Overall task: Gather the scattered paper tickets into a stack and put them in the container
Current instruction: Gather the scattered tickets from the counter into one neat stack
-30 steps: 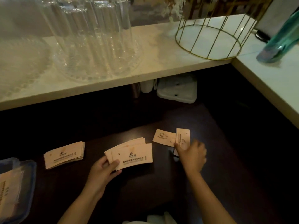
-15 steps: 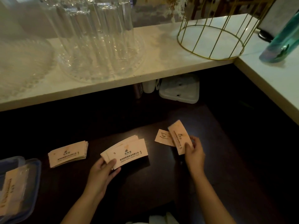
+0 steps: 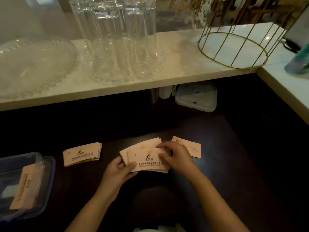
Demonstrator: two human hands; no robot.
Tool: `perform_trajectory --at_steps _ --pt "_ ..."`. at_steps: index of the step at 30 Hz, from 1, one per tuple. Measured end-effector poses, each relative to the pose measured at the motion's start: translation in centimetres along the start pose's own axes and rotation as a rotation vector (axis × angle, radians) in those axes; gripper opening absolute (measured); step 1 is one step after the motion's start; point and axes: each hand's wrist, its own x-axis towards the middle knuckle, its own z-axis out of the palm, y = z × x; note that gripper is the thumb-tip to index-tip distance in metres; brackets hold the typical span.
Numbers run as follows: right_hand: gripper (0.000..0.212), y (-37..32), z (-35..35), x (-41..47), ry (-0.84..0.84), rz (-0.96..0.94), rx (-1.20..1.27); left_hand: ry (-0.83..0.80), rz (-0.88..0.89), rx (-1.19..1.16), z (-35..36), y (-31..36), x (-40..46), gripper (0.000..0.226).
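Note:
A fanned stack of pale pink paper tickets [image 3: 143,160] is held over the dark table. My left hand [image 3: 119,171] grips its left end, thumb on top. My right hand [image 3: 175,156] pinches its right end. One loose ticket [image 3: 192,146] lies flat just right of my right hand. A second stack of tickets [image 3: 82,154] rests on the table to the left. The clear blue-rimmed plastic container [image 3: 48,173] sits at the far left edge with tickets [image 3: 25,186] inside it.
A pale marble counter [image 3: 184,61] runs across the back with upturned glasses [image 3: 117,39] on a glass tray, a glass plate [image 3: 33,64] and a gold wire basket [image 3: 234,46]. A white plastic lid [image 3: 195,97] lies under the counter.
My right hand lifted one ticket from the table at the right and carried it left onto the stack in my left hand. One ticket stays on the table.

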Motion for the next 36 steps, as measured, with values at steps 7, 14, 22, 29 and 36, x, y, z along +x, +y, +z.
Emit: perform_trajectory --at_steps 7,14,22,29,36 --pt "0.052 5.0 -1.3 1.1 0.337 0.028 -0.229 0.083 -0.006 -0.074 -1.3 -0.2 -0.4 0.032" --pt "0.072 12.1 -5.2 1.5 -0.130 0.122 -0.725 0.210 -0.057 -0.249 -3.5 -1.2 -0.4 0.030" --pt "0.047 11.8 -5.5 1.4 -0.280 -0.167 -1.020 0.265 -0.089 -0.314 -4.0 -2.0 -0.5 0.022" --pt "0.027 5.4 -4.7 1.7 0.076 0.150 0.024 0.294 -0.100 -0.367 -4.5 -2.1 -1.0 0.030" --pt "0.030 -3.1 -0.3 1.2 -0.259 -0.026 0.303 0.296 -0.075 -0.388 -5.1 -1.5 -1.7 0.023"
